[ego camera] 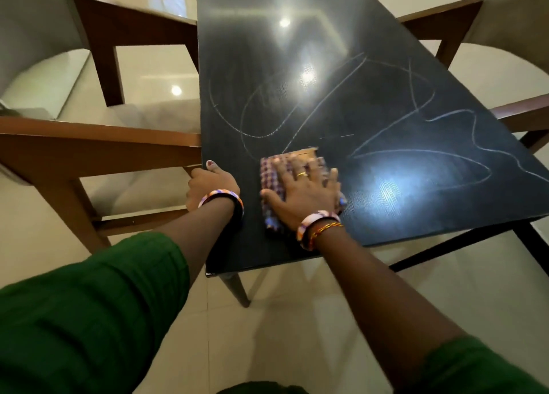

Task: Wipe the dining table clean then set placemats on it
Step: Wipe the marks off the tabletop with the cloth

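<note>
A: Right hand (303,191), fingers spread flat, presses a checked cloth (274,182) on the dark table (416,203) near its near edge.

B: Left hand (208,185) grips the table's left edge; chalk scribbles (416,132) cross the middle.

1 head view, looking steeply down, close over table (386,81)

Table top (371,102) dark, glossy, fine-grained; cloth (274,170) checked woven; chair frames (118,138) matt wood, seemingly.
</note>
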`<state>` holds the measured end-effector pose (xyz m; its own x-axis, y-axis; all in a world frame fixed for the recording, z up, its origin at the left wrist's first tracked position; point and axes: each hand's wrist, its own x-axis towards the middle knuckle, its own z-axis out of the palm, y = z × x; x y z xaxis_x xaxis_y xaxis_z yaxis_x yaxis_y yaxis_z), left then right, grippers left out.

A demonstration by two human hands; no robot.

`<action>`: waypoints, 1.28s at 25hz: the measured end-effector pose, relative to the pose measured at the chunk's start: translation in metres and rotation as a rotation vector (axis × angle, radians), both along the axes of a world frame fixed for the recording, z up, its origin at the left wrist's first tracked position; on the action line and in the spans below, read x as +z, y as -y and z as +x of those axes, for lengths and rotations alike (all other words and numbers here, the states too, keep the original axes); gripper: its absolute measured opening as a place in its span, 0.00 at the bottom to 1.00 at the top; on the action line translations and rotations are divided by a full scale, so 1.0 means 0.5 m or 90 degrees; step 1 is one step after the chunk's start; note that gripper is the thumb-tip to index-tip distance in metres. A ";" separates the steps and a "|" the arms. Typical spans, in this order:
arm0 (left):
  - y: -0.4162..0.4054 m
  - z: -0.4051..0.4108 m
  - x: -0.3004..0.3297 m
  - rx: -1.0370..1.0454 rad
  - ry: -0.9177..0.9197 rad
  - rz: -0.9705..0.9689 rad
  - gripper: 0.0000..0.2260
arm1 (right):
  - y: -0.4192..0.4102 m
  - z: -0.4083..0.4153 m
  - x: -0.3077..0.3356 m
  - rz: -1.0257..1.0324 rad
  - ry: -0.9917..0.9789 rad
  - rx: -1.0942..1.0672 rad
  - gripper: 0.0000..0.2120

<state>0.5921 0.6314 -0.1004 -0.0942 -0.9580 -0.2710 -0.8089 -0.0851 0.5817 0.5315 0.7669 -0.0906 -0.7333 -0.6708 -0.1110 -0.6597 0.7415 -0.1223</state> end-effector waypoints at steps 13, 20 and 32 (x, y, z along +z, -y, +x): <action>0.003 -0.008 -0.001 -0.009 0.026 0.002 0.21 | 0.008 -0.082 -0.003 -0.025 -0.024 -0.068 0.31; 0.002 -0.008 -0.002 -0.011 0.034 -0.001 0.21 | -0.087 -0.142 -0.008 -0.023 -0.027 -0.107 0.34; 0.000 -0.014 -0.004 0.005 0.021 0.002 0.19 | 0.010 0.000 -0.007 -0.014 -0.024 0.054 0.33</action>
<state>0.5849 0.6314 -0.1023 -0.0771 -0.9579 -0.2766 -0.8269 -0.0936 0.5544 0.5313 0.7617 -0.0941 -0.6772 -0.7326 -0.0691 -0.7244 0.6802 -0.1121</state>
